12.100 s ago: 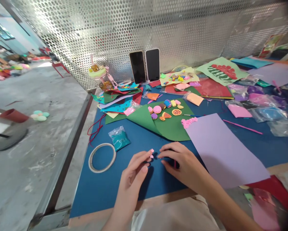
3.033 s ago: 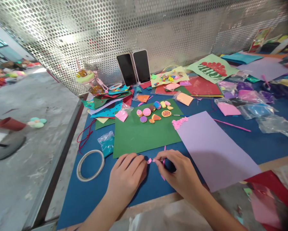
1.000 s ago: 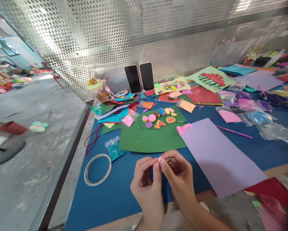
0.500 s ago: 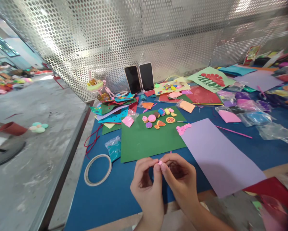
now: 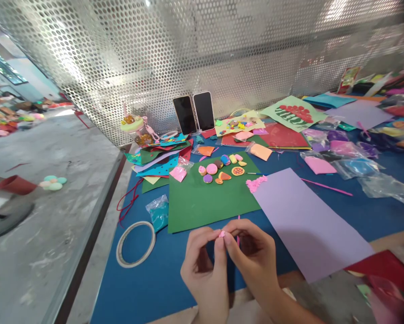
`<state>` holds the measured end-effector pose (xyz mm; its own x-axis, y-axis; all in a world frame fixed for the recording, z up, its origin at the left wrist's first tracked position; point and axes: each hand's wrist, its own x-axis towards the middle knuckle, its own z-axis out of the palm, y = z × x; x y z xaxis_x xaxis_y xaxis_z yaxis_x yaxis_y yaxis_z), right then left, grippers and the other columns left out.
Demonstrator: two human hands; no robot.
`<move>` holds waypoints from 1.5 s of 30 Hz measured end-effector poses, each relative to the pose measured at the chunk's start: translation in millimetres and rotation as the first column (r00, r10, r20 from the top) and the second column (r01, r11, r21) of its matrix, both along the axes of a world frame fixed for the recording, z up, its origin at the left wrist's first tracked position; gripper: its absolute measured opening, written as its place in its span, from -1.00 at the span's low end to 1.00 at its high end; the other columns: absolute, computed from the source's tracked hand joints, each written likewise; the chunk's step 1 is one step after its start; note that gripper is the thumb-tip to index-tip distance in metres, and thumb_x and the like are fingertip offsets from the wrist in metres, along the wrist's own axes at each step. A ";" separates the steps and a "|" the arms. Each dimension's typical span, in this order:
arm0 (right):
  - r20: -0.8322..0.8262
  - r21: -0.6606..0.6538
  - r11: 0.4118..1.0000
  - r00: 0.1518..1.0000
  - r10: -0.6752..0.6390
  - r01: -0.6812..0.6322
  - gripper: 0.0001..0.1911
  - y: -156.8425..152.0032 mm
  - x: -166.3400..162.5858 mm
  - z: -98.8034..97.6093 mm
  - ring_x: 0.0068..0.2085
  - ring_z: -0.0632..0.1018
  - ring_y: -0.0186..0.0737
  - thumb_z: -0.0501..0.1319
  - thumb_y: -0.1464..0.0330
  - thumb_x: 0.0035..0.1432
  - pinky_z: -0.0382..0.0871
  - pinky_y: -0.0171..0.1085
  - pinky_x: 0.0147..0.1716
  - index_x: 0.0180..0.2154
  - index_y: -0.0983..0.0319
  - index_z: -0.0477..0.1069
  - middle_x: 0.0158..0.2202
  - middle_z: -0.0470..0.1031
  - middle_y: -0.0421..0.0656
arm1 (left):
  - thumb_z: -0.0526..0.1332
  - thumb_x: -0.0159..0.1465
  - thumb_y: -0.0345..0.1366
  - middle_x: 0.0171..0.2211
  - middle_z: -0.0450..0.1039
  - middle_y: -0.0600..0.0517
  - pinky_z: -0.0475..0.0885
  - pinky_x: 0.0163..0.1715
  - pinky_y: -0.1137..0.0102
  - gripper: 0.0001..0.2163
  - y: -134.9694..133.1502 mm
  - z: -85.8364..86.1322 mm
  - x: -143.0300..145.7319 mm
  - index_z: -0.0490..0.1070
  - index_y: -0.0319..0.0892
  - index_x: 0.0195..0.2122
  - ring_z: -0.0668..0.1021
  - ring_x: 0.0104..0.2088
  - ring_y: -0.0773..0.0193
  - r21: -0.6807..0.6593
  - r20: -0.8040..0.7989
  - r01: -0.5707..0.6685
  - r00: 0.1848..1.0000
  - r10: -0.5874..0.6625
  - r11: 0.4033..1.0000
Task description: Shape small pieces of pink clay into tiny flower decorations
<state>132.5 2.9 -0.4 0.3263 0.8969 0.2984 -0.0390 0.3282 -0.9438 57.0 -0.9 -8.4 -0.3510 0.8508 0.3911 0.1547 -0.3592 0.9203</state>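
Between the fingertips of both hands is a small piece of pink clay [image 5: 222, 234]. My left hand [image 5: 204, 263] pinches it with thumb and index finger, and my right hand [image 5: 252, 252] pinches it from the other side. A thin pink stick [image 5: 239, 225] lies on the table, partly hidden behind my right hand. Beyond the hands is a green sheet [image 5: 202, 209] with several small clay food shapes, among them a clay pizza [image 5: 238, 171]. To the right, a purple sheet [image 5: 310, 225] has a cluster of pink clay bits [image 5: 256, 183] at its far left corner.
A roll of tape [image 5: 119, 252] and a bag of teal clay [image 5: 159, 218] lie at left. Two phones [image 5: 204, 111] lean against the perforated metal panel [image 5: 242, 58]. Bagged clay [image 5: 318, 164] and plastic wrappers [image 5: 387, 184] crowd the right. The table's left edge borders a floor area.
Both hands keep pinching the pink clay, with slight finger movement. The view has tilted slightly, and more of the pink stick shows behind my right hand.
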 end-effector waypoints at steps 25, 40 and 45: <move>-0.016 -0.086 0.996 0.999 0.028 -0.029 -0.91 -0.5 5.0 -2.5 -0.53 0.53 -0.31 0.25 0.49 0.03 0.46 -0.34 -0.45 -0.42 0.20 0.50 -0.56 0.55 -0.23 | 0.30 0.13 -0.29 -0.49 0.42 0.09 0.41 -0.46 0.54 -0.92 4.8 -8.1 1.6 0.52 -0.14 -0.49 0.47 -0.44 0.38 -0.151 0.219 0.107 0.973 -0.072 0.983; 0.172 -0.077 0.997 0.985 -0.010 0.023 -0.96 -4.4 25.4 -7.1 -0.53 0.54 -0.30 0.24 0.43 0.09 0.46 -0.34 -0.47 -0.40 0.20 0.44 -0.56 0.52 -0.23 | 0.29 0.12 -0.35 -0.39 0.50 0.03 0.46 -0.39 0.38 -0.92 7.3 5.7 -51.6 0.54 -0.08 -0.34 0.53 -0.38 0.26 -0.184 -0.596 0.218 0.751 -0.285 0.958; 0.421 -0.161 0.985 0.898 0.129 -0.066 -0.96 -5.7 28.7 -14.1 -0.47 0.57 -0.30 0.15 0.40 0.18 0.44 -0.37 -0.42 -0.33 0.17 0.37 -0.46 0.54 -0.23 | 0.20 0.21 -0.36 -0.38 0.52 0.00 0.40 -0.39 0.29 -0.90 7.1 -1.9 -63.1 0.51 -0.15 -0.28 0.51 -0.36 0.18 -0.072 -0.896 0.240 0.411 -0.169 0.968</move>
<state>161.2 -2.8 -14.5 0.1039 0.9602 0.2593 0.3542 0.2079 -0.9118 -6.1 6.3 -10.3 0.4041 0.8104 0.4243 0.7868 -0.5445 0.2906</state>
